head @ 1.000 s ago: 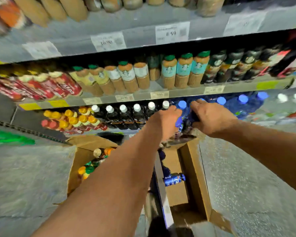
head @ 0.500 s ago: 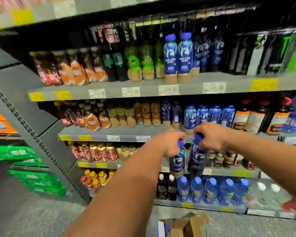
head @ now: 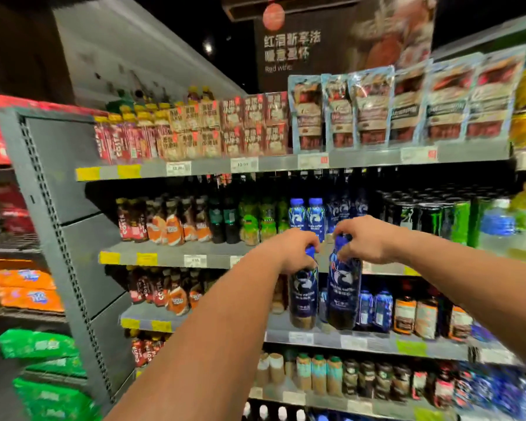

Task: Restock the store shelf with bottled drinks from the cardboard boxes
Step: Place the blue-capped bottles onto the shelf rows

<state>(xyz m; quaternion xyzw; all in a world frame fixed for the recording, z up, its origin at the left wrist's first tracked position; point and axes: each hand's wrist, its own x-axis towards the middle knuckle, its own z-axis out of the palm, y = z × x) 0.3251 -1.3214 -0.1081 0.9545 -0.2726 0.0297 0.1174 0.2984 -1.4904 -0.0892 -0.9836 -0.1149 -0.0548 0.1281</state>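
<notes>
My left hand (head: 290, 250) grips the blue cap of a dark blue bottled drink (head: 303, 294), which hangs upright below it. Beside it, my right hand (head: 365, 238) pinches the cap of a second, matching blue bottle (head: 343, 294). Both bottles hang in front of the grey shelf (head: 176, 257), just below the row where two same-labelled blue bottles (head: 306, 214) stand at the edge. The cardboard boxes are out of view.
The shelf unit holds rows of brown, orange, green and dark bottles and cans (head: 431, 218). Snack pouches (head: 374, 107) line the top shelf. A grey slotted end panel (head: 58, 226) stands at the left, with green packs (head: 40, 344) beyond it.
Both hands have lifted the two blue bottles out of the box on the floor and up towards the second shelf. My view has tilted upward, and the boxes have dropped out of sight.
</notes>
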